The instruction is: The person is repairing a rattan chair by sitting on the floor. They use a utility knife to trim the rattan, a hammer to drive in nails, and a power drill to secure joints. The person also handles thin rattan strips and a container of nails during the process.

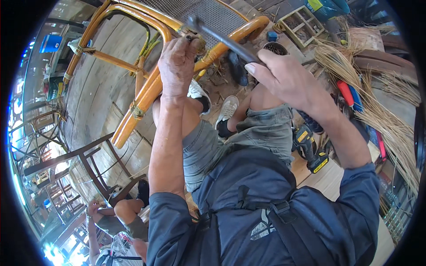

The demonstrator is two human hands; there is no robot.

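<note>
An orange rattan chair frame [146, 91] stands in front of me, tipped up. My left hand [176, 66] is closed at a joint on the frame, pinching something small against the cane; what it pinches is hidden by the fingers. My right hand [288, 80] grips the handle of a dark hammer [222, 37], whose head sits close above the left hand's fingers at the joint. My knees and grey shorts [239, 142] lie below the hands.
Bundles of pale rattan strips [381, 111] lie at the right. A yellow-black cordless drill [308, 148] rests by my right thigh. A dark wooden chair frame [88, 164] stands at the lower left, with another person [120, 217] seated beyond it.
</note>
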